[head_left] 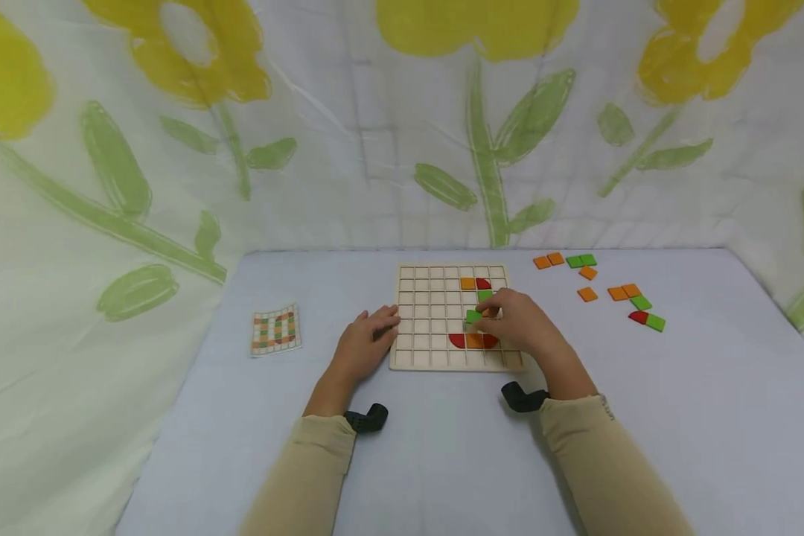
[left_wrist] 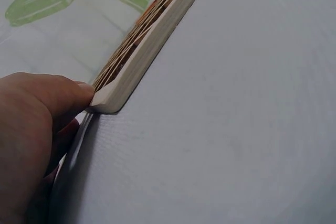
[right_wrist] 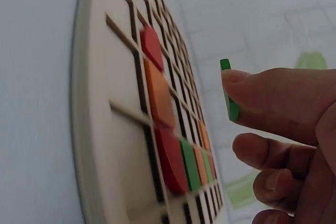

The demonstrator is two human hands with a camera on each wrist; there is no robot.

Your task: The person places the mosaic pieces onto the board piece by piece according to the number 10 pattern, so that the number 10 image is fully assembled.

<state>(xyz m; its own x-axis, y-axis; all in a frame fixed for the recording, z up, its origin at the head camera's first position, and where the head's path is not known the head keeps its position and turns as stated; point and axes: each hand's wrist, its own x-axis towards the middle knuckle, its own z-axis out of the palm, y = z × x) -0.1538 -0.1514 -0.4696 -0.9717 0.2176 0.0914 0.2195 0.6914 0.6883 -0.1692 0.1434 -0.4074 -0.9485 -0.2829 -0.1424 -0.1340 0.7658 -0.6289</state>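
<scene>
A wooden grid board (head_left: 418,358) lies on the table with red, orange and green tiles in its right part. My right hand (head_left: 519,320) is over these tiles, pinching a green square tile (right_wrist: 229,90) between thumb and forefinger. In the right wrist view that tile is held apart from the board, beyond a row with a red rounded tile (right_wrist: 171,161), an orange tile (right_wrist: 159,94) and another red one (right_wrist: 151,48). My left hand (head_left: 368,339) rests at the board's left edge, fingers loosely extended. Its thumb (left_wrist: 73,95) touches the board near a corner in the left wrist view.
Loose orange tiles (head_left: 587,294), green tiles (head_left: 655,322) and a red rounded tile (head_left: 638,317) lie scattered to the right of the board. A small card (head_left: 276,331) with a coloured grid pattern lies at the left. Behind the table hangs a flower-printed cloth (head_left: 315,186).
</scene>
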